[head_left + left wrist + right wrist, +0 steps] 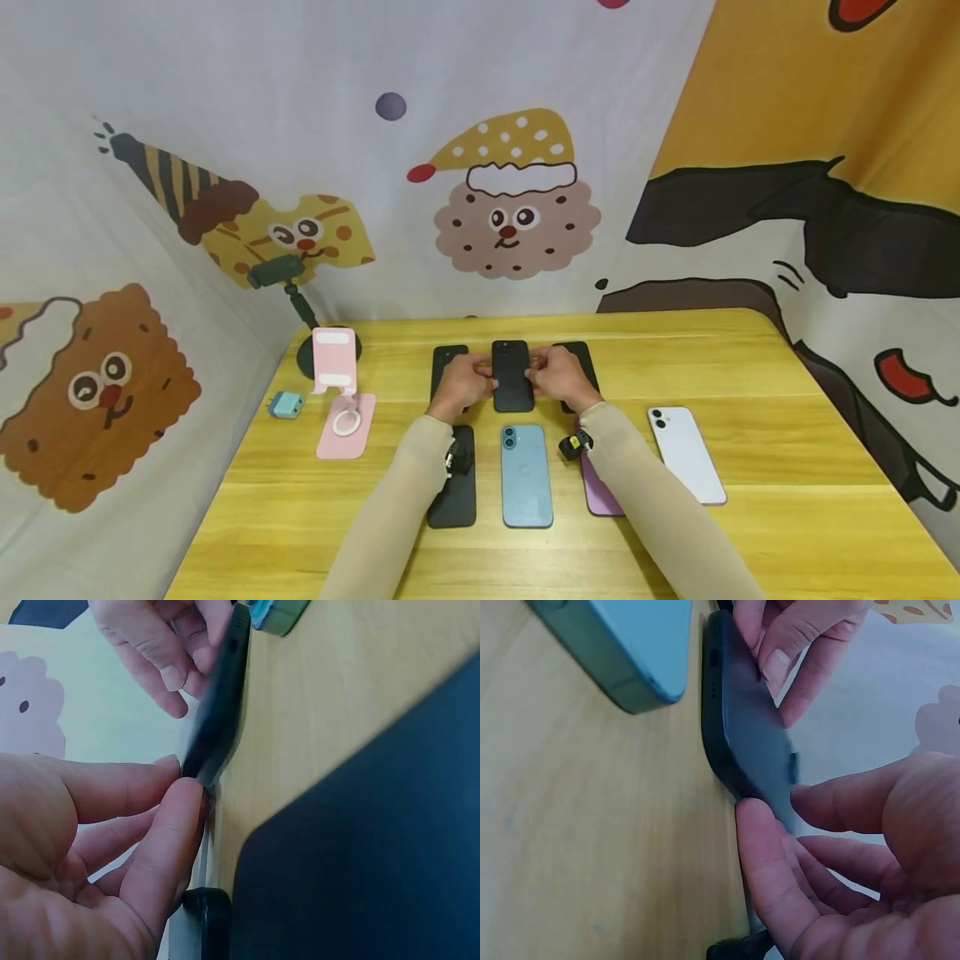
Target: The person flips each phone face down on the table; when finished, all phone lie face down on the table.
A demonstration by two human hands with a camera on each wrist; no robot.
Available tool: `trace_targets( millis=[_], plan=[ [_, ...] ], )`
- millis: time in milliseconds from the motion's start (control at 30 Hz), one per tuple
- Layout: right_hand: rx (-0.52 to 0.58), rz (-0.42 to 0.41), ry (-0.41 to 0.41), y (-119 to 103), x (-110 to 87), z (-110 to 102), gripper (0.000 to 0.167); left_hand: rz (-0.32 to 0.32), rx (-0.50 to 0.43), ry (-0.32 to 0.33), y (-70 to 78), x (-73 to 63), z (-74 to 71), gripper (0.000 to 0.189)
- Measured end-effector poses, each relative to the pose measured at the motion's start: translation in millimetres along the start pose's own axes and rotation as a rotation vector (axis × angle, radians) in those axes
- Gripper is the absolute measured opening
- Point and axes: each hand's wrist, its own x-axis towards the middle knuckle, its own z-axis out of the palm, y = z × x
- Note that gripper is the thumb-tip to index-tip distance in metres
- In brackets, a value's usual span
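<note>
A black phone (512, 379), back side up with its camera at the top, is in the middle of the back row. My left hand (463, 383) pinches its left edge between thumb and fingers; the left wrist view shows the thumb (127, 787) there. On the opposite edge my right hand (562, 375) holds it, with a finger (761, 832) against the side and the thumb close over the back. Partly under my hands in the head view lie two more dark phones, one on the left (444, 360) and another on the right (577, 353).
In front lie a dark phone (453, 504), a blue phone (527, 483) and a purple phone (600, 493), partly covered by my sleeves. A white phone (688, 454) lies farther right. To the left are a pink stand (333, 358), a dark green stand (277, 271) and a blue charger (287, 405).
</note>
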Motion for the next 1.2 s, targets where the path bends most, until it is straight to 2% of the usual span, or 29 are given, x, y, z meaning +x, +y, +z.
trace_targets(
  millis=[400, 800, 967, 1200],
  plan=[
    [0.036, 0.020, -0.021, -1, -5.0, -3, 0.053, -0.032, -0.112, -0.020, 2.0, -4.7, 1.7, 0.056],
    [0.047, -0.034, -0.031, -3, -13.9, -12, 0.048, 0.002, -0.059, 0.004, 10.5, -8.8, 4.6, 0.047],
    [0.029, -0.061, -0.031, -2, -22.6, -21, 0.046, 0.006, -0.048, -0.032, 16.1, -8.8, 10.8, 0.045],
    [0.040, -0.099, -0.008, 0, -33.3, -37, 0.046, 0.021, -0.097, -0.094, 26.7, -9.2, 20.6, 0.043]
  ],
)
